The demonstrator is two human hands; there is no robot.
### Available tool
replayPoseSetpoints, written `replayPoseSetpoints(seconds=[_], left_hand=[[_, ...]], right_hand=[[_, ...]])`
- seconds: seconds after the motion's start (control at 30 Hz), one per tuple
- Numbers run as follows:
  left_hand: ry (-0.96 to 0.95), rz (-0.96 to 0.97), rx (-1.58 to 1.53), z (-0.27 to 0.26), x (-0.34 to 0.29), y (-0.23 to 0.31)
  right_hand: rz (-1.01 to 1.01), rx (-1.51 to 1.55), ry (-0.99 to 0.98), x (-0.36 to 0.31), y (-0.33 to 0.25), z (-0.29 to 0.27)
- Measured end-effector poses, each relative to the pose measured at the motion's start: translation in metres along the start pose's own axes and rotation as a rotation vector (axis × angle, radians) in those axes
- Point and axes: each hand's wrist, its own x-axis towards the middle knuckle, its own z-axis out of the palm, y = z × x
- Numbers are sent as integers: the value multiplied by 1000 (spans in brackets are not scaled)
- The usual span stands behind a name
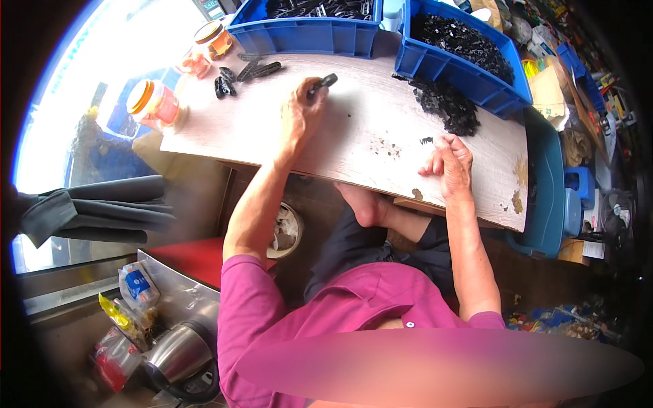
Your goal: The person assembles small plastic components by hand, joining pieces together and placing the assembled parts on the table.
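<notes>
My left hand (303,115) is closed around a dark, elongated black plastic part (328,81), held over the far middle of the table. Its end sticks out past my fingers. On the right, my right hand (451,166) has its thumb and fingers drawn together above the tabletop. A tiny black piece (426,141) shows right at the fingertips; whether they grip it or it lies on the table, I cannot tell. Beyond that hand, a heap of small black pieces (449,109) spills beside a blue bin. Several long black parts (258,70) lie at the far left.
Two blue bins (306,39) (466,71) of black parts stand along the far side of the light table (252,129). Jars with orange lids (153,102) line its left end. A teal tub (544,204) sits off the right end. Lower left is a steel kettle (178,353).
</notes>
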Motion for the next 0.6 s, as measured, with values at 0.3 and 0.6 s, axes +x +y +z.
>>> replayPoseSetpoints(seconds=[0.3, 0.6], left_hand=[[-36, 91, -418, 30, -41, -1], [-345, 347, 492, 29, -47, 35]], right_hand=[[-26, 31, 10, -2, -1, 5], [-25, 65, 27, -2, 2, 4]])
